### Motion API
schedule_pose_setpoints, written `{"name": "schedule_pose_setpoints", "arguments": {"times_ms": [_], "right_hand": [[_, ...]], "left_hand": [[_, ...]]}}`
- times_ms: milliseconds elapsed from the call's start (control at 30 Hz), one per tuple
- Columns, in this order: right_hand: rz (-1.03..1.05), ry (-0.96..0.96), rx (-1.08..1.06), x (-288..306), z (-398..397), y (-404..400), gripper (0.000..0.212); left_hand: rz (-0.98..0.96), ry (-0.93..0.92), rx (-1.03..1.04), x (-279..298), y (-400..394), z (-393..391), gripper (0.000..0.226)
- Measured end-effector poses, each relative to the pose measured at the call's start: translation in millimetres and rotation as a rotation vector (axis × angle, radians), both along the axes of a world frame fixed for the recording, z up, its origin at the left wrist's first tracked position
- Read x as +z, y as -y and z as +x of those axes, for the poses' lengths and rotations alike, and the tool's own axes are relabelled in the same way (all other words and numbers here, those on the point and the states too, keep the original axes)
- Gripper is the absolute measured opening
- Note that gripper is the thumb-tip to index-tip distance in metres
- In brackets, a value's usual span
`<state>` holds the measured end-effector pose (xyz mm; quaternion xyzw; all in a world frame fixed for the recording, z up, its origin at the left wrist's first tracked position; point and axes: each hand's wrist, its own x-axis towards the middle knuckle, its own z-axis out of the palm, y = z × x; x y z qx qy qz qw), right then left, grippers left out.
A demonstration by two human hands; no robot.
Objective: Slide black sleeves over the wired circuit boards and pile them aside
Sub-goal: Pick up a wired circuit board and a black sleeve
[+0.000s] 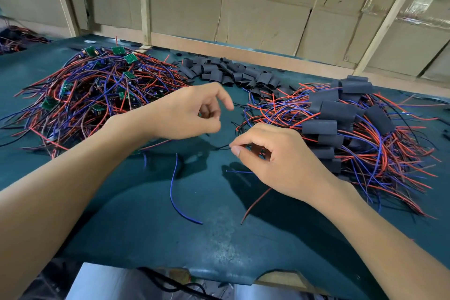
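Note:
A heap of bare green circuit boards with red, blue and black wires lies at the left of the dark green table. Loose black sleeves are strewn at the back middle. At the right sits a pile of sleeved boards with wires trailing out. My left hand hovers above the table centre, fingers loosely curled and holding nothing I can see. My right hand is beside the sleeved pile, thumb and forefinger pinching a thin black wire. A blue wire and a red wire trail from under the hands.
Cardboard boxes and wooden posts close off the back of the table. A second tangle of wires lies at the far left edge. A metal surface and black cord show below the table's near edge.

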<state>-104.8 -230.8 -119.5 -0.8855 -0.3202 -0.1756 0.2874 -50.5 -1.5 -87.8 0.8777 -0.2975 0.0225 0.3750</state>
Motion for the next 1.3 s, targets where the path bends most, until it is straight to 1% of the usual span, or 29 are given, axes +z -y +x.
{"name": "schedule_pose_setpoints", "arguments": {"times_ms": [100, 167, 200, 267, 333, 400, 433, 533, 567, 600, 667, 733, 767, 867, 933, 1000, 1133, 1300], "right_hand": [[0.029, 0.020, -0.038, -1, 1, 0, 0.013], [0.056, -0.023, -0.068, 0, 0, -2, 0.018], [0.072, -0.057, -0.075, 2, -1, -3, 0.017], [0.098, -0.124, -0.055, 4, -3, -5, 0.006], [0.139, -0.175, -0.057, 3, -4, -8, 0.011], [0.180, -0.227, -0.075, 1, -3, -9, 0.027], [0.209, -0.261, -0.078, 0, -3, -11, 0.031], [0.359, -0.354, -0.061, -1, -3, -16, 0.019], [0.423, -0.384, -0.044, -1, -3, -17, 0.014], [0.477, -0.408, -0.025, 0, -3, -16, 0.016], [0.570, -0.454, -0.009, 1, -2, -16, 0.026], [0.716, -0.486, -0.011, 4, -1, -15, 0.028], [0.802, -0.496, -0.013, 6, 0, -14, 0.027], [1.028, -0.507, -0.007, 15, 1, -8, 0.012], [1.142, -0.497, 0.009, 19, 1, -5, 0.011], [1.227, -0.463, 0.012, 23, 2, -2, 0.011], [1.303, -0.372, -0.036, 25, 4, -1, 0.012], [1.220, -0.280, -0.121, 21, 7, -1, 0.013]], "left_hand": [[-0.177, 0.076, -0.044, 1, 13, -7, 0.039], [-0.274, 0.089, -0.089, 1, 24, -13, 0.038], [-0.316, 0.077, -0.122, 1, 30, -16, 0.037], [-0.397, 0.027, -0.191, -1, 41, -21, 0.035], [-0.467, -0.009, -0.229, -3, 48, -23, 0.035], [-0.560, -0.052, -0.253, -4, 51, -24, 0.037], [-0.617, -0.079, -0.261, -3, 51, -24, 0.038], [-0.709, -0.117, -0.256, -1, 49, -24, 0.039], [-0.711, -0.122, -0.259, -2, 49, -24, 0.039], [-0.707, -0.122, -0.263, -3, 50, -25, 0.038], [-0.691, -0.110, -0.255, -6, 50, -24, 0.035], [-0.648, -0.093, -0.224, -10, 49, -22, 0.032], [-0.611, -0.091, -0.208, -12, 47, -20, 0.031], [-0.422, -0.063, -0.164, -19, 42, -17, 0.031], [-0.330, -0.017, -0.136, -25, 41, -15, 0.026], [-0.279, 0.035, -0.116, -30, 41, -12, 0.023], [-0.254, 0.113, -0.063, -37, 41, -9, 0.024], [-0.234, 0.120, -0.028, -42, 42, -7, 0.022]]}}
